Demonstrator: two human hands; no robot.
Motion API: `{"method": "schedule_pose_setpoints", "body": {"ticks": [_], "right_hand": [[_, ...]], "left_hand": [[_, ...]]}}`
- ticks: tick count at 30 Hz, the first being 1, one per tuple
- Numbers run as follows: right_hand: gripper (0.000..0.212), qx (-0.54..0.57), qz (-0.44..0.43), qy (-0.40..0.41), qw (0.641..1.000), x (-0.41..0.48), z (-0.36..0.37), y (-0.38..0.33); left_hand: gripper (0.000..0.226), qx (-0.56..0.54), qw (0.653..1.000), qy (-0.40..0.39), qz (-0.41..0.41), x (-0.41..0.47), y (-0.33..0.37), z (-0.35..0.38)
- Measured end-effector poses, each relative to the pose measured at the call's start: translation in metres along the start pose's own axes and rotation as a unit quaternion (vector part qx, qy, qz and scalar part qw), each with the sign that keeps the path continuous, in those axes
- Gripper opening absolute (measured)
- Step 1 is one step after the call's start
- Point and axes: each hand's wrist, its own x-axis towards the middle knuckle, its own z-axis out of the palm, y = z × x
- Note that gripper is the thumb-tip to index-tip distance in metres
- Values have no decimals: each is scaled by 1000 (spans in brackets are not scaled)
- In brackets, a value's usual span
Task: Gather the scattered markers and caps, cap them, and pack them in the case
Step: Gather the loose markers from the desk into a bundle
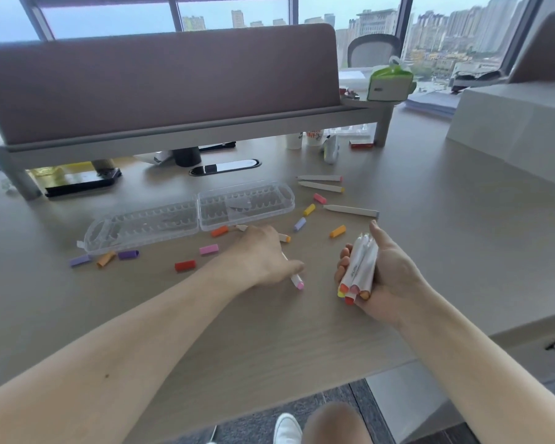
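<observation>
While right fingers (pixel 343 255) clasp markers (pixel 361 264), left fingers (pixel 263 233) (grip unclear) cover a pink-ended marker (pixel 297 282).

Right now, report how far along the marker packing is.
Done: a bundle of markers is gathered in the right hand. In hand: the left hand lies over a pink-ended marker on the desk; its grip is unclear. Left: three loose markers beyond, caps such as the red cap scattered, and the clear case open and empty.

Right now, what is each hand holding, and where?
Right hand grips a bundle of markers around their middles. Left hand covers a pink-ended marker; a grip cannot be told.
</observation>
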Motion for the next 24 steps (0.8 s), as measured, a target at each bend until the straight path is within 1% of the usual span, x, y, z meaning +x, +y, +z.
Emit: {"method": "schedule_pose_setpoints", "body": {"ticks": [2,3,5,6,7,9,10,12,14,16,18,20,22,24], "right_hand": [[57,7,11,-6,1000,-1,-1,-2],[58,10,14,-10,1000,-1,-2,-3],[58,9,17,-18,1000,-1,-5,-4],[58,9,17,-22,1000,0,-6,-4],[59,10,18,-28,999,1,-7,-4],[66,7,14,-49,999,2,-8,-5],[71,-7,12,-67,998,2,-9,-5],[69,-50,6,-95,994,-1,-9,-6],[58,-59,-2,-84,995,-4,-7,-5],[37,-36,-14,-38,999,-2,-7,-5],[21,-26,-28,-5,999,1,-8,-4],[17,-32,-33,10,999,3,-9,-2],[17,-33,-34,10,999,3,-8,-2],[17,-27,-35,3,999,2,-8,-2]], "left_hand": [[21,11,999,-30,-7,-4,4,-4],[18,13,999,-47,-6,-6,4,-7],[24,-4,997,-79,5,-12,6,-13],[26,-39,996,-83,14,-13,8,-16],[27,-96,991,-84,32,-14,12,-19],[27,-223,967,-98,76,-17,29,-25],[27,-257,956,-105,97,-17,40,-27],[33,-262,951,-104,124,-17,59,-27],[39,-244,957,-91,125,-13,64,-25],[35,-249,962,-55,100,-2,54,-25],[30,-222,974,-15,50,12,34,-30],[28,-145,989,17,-14,26,9,-31],[29,-78,994,49,-66,36,-10,-27],[31,-63,992,66,-92,43,-18,-21]]}}
